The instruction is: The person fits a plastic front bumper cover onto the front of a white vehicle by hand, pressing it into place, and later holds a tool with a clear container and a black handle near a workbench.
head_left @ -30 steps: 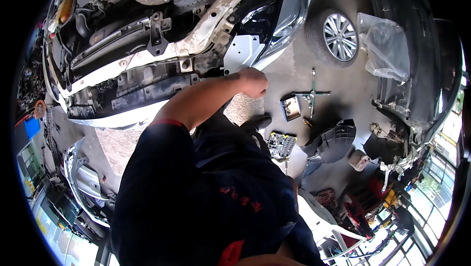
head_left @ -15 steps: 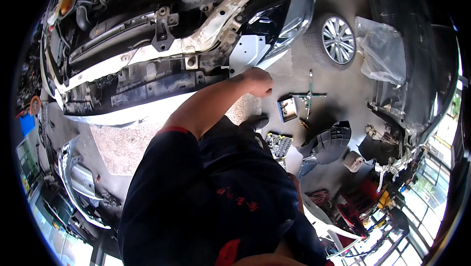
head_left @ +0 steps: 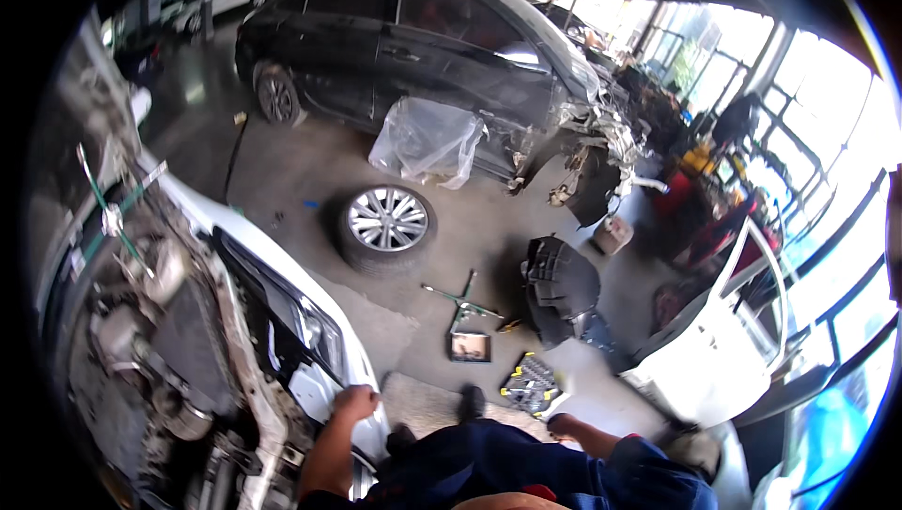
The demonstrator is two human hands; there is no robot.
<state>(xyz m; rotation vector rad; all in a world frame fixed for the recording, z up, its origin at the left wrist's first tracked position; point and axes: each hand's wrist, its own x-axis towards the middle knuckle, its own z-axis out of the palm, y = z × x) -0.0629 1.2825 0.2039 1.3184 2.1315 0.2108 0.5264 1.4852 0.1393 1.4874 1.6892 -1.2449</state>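
My left hand (head_left: 355,403) is at the white car's front corner, beside the headlight (head_left: 321,333). Its fingers look curled in, and what they hold, if anything, is hidden. A pale flat plate (head_left: 313,390) lies just left of that hand, by the car's exposed front frame (head_left: 268,411). Out to the right, my right hand (head_left: 564,426) hangs low near my body. It is small and blurred, so its fingers cannot be made out. Past it on the floor lies an open tool case (head_left: 532,386) holding rows of small pieces.
A loose wheel (head_left: 388,223), a cross-shaped wheel wrench (head_left: 462,301), a small box (head_left: 470,347) and a black wheel-arch liner (head_left: 561,286) lie on the floor. Behind stands a dark car (head_left: 451,59) with a stripped front. A white door panel (head_left: 700,360) stands at right.
The view has swung right and up, bringing the dark car and door panel into sight. My left hand stays at the white car's corner. My right hand has come into view.
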